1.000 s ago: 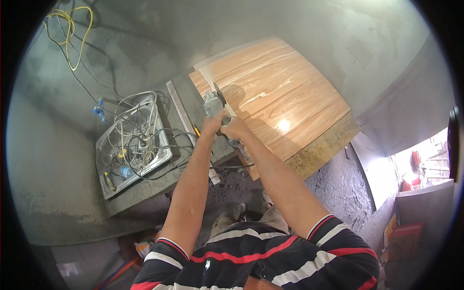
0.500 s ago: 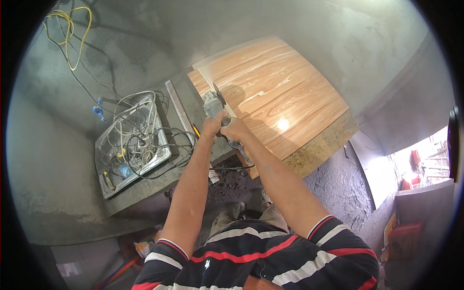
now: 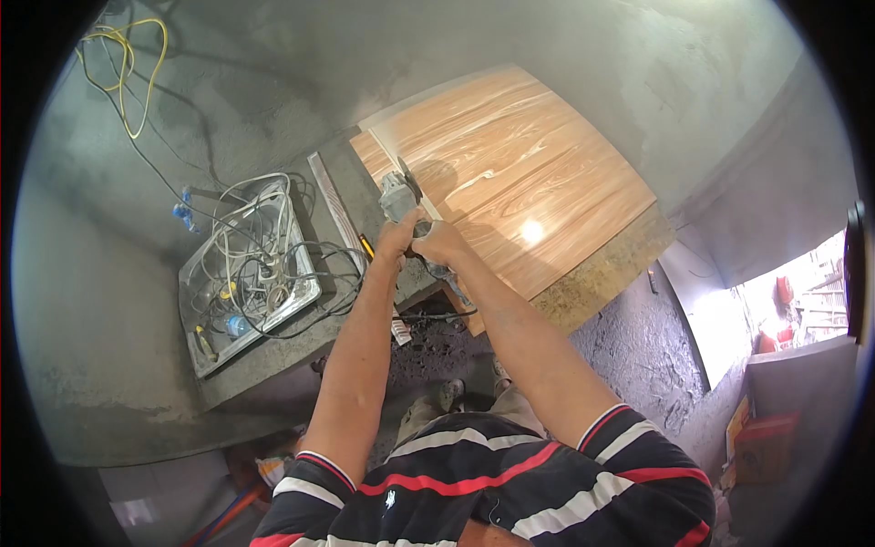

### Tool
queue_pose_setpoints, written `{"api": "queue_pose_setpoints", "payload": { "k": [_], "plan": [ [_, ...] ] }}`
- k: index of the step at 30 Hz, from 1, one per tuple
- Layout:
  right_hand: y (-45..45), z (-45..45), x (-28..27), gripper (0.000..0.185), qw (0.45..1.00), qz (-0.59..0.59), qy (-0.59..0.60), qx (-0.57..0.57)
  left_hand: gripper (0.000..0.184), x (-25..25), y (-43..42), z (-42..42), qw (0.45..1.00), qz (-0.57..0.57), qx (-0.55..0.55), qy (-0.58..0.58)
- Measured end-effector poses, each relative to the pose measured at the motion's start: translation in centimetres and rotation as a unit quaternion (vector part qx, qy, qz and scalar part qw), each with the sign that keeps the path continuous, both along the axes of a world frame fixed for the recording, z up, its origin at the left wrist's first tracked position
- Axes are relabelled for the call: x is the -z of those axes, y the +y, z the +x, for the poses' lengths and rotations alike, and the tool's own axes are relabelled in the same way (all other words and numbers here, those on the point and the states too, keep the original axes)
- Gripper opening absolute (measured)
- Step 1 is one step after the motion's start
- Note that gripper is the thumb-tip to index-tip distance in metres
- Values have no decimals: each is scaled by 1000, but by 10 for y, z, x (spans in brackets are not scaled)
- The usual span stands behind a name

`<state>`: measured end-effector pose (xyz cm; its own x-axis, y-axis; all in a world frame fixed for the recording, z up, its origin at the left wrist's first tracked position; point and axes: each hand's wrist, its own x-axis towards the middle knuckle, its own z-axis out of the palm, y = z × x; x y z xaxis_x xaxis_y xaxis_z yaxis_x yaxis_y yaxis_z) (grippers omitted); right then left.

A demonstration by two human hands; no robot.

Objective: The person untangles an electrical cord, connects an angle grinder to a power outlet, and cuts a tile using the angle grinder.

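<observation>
Both my hands are wrapped around an angle grinder, whose grey head points away from me. My left hand grips it near the head, and my right hand holds the body just behind. The thin disc stands upright at the left part of a wood-patterned tile. A pale line runs along the tile's left side at the disc, with a narrow strip beyond it. How deep the disc sits is hidden. Whitish dust hazes the tile's far left corner.
The tile lies on a rough concrete slab. Left of it are a metal straight bar, a yellow-and-black pencil-like tool and a metal sink full of tangled cables. A black cord hangs below my forearms. Yellow cable hangs on the wall.
The view has shifted very slightly. Both hands keep their grip, and the grinder stays at nearly the same spot on the tile.
</observation>
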<state>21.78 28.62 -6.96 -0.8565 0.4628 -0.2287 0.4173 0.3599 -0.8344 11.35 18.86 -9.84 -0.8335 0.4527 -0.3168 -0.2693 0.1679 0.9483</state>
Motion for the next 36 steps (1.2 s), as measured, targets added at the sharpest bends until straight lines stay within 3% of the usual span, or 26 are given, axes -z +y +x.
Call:
{"api": "queue_pose_setpoints", "payload": {
  "k": [9,36],
  "plan": [
    [-2,3,13,61,1000,10,-26,12,58,-11,-5,16,1000,13,-1,-21],
    [-3,12,12,62,999,-17,-47,0,62,-11,-9,26,1000,3,5,-17]
  ]
}}
